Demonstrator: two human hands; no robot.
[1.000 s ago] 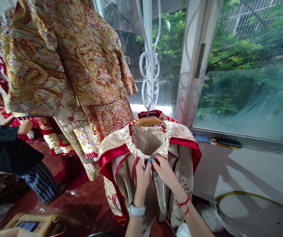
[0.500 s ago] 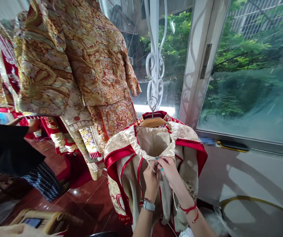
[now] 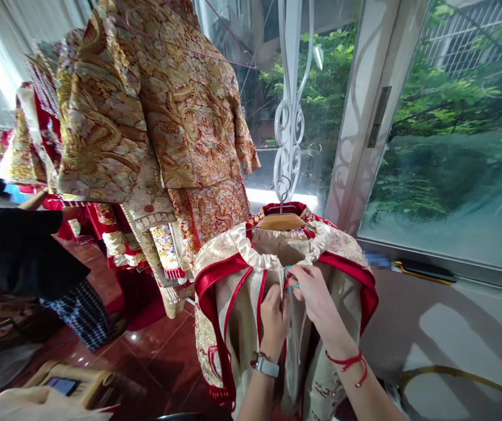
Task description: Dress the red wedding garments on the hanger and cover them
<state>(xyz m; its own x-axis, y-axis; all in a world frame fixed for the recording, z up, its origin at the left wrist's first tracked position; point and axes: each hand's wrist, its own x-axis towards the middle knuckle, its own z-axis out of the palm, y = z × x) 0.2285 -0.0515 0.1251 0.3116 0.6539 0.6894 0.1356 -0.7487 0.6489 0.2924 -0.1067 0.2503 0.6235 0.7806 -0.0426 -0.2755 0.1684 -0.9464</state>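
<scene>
A cream and red embroidered garment (image 3: 233,292) hangs inside out on a wooden hanger (image 3: 280,221), hooked onto a white scrolled window grille (image 3: 289,128). My left hand (image 3: 273,316) is closed in a pinch on the garment's thin white drawstring, just under the gathered cream neck opening. My right hand (image 3: 314,289) is pinched on the same drawstring beside it, fingertips touching the left hand's. A watch sits on my left wrist and red cords circle my right wrist.
Gold and red brocade garments (image 3: 167,117) hang on a rail at the left. A person in a black top (image 3: 18,251) stands at far left. Large windows (image 3: 452,146) fill the right, with a dark object (image 3: 426,269) on the sill. A phone (image 3: 62,386) lies low left.
The view has shifted left and down, so everything sits further right in the picture. My hands have risen slightly towards the gathered neck opening, still pinching the drawstring.
</scene>
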